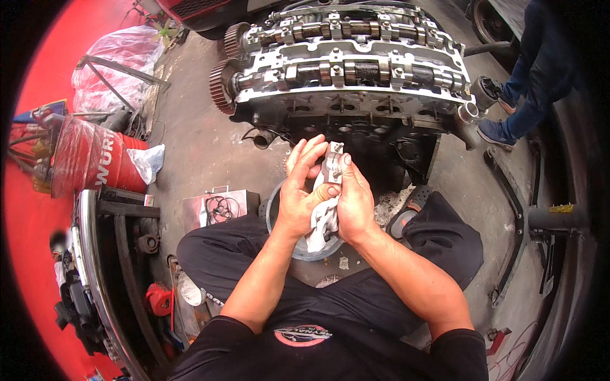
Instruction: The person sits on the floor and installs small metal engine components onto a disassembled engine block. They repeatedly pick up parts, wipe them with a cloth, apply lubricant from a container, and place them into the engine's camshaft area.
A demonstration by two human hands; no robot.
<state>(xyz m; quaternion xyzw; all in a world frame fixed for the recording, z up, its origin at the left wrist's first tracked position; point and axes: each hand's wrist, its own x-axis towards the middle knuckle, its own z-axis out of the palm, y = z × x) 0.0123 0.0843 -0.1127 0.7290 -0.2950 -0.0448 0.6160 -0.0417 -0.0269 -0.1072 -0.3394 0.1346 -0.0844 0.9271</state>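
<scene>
Between my two hands is a small silvery camshaft bearing cap [332, 166], with bolt-like studs showing at its side. My left hand [298, 193] has its fingers raised along the far side and its thumb pressed near the cap's lower end. A crumpled white rag [324, 222] hangs from between the palms, bunched under that thumb. My right hand [357, 203] grips the cap from the right, thumb along its edge. Beneath both hands is a round grey basin [272, 206], largely hidden by them.
Just ahead stands an engine [349, 95] with exposed camshafts and two toothed gears at left. A flat box [216, 206] with black cable lies left of my knee. Further left are a red drum [101, 155] and a metal-edged frame [92, 254]. Another person's legs [534, 95] stand at right.
</scene>
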